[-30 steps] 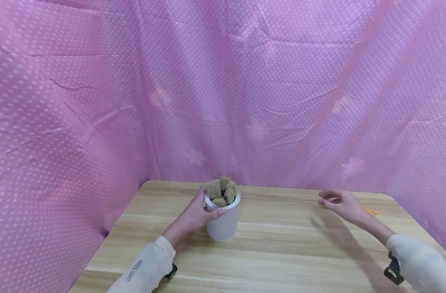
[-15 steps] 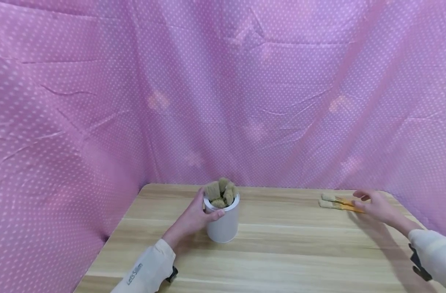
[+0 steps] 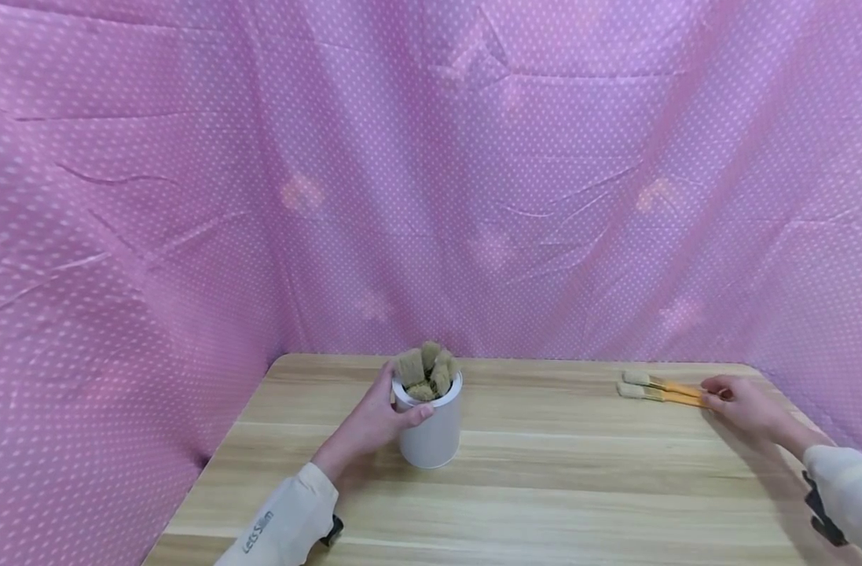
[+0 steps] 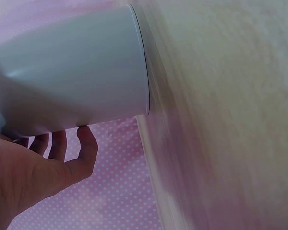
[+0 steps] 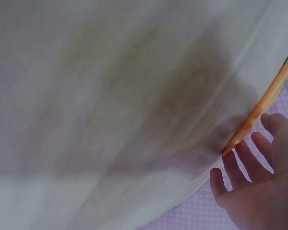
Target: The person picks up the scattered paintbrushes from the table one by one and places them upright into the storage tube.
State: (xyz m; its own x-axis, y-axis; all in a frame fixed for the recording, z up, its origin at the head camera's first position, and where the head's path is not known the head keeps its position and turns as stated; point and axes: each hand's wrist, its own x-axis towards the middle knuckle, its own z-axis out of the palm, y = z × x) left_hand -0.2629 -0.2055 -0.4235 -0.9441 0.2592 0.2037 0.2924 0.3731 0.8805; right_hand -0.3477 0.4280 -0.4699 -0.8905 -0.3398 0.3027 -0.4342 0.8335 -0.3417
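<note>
Your left hand [image 3: 368,424] held the white cup [image 3: 431,428], with fingers and thumb curled round its side. The cup stood on the wooden table [image 3: 544,487], full of brushes [image 3: 425,369]. Far to the right of the cup, your right hand [image 3: 745,405] touched the orange handles of two brushes [image 3: 660,389] lying flat, its fingers loosely spread.

We read one piece of lettering only: small dark print running along the cream left sleeve [image 3: 278,523] near the cuff, seen in the head view. It appears to say "Let's Slim", though the letters are small and slanted. We find no other words, numbers or signs in any view.
</note>
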